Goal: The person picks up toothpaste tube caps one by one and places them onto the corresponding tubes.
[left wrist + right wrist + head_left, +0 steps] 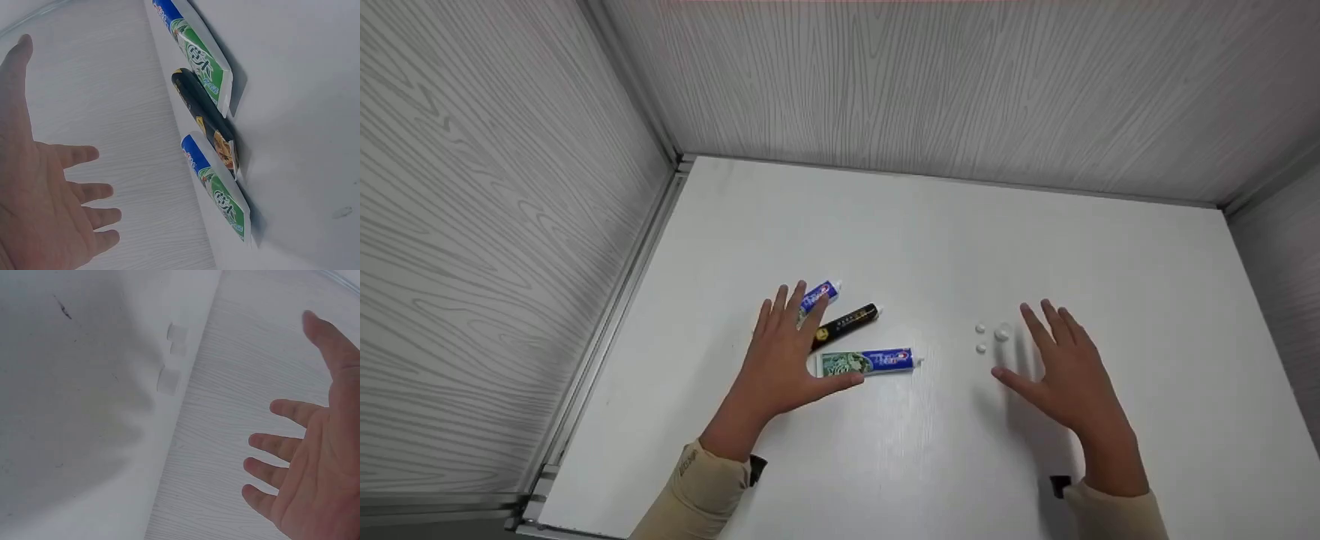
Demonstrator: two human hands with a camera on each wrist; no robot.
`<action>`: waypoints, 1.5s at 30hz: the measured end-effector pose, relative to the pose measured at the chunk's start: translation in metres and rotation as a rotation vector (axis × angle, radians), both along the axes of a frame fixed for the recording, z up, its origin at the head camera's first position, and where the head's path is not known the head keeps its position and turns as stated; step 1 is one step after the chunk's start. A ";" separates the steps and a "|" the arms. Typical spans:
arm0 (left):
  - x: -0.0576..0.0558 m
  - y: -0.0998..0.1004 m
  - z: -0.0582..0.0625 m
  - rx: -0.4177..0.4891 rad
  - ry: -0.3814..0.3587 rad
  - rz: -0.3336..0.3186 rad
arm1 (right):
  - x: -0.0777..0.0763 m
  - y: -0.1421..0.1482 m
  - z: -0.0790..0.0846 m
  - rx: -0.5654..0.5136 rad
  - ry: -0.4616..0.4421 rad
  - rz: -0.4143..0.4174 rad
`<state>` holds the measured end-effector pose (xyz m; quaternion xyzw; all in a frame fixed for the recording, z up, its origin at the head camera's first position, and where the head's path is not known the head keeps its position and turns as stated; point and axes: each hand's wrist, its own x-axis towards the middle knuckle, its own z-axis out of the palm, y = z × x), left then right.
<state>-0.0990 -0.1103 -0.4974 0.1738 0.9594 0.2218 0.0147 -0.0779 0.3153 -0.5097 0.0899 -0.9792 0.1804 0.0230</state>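
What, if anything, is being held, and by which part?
Nothing is held: the left hand is spread open near the tubes, the right hand near the white caps.

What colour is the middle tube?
Middle tube: black with gold markings, clearest in left wrist view.

Uppermost blue-green tube (194, 50) partly beyond left wrist view's edge
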 end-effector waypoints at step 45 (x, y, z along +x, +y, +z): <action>0.005 0.017 -0.029 0.078 0.098 -0.087 | -0.004 0.003 -0.024 -0.231 -0.111 -0.040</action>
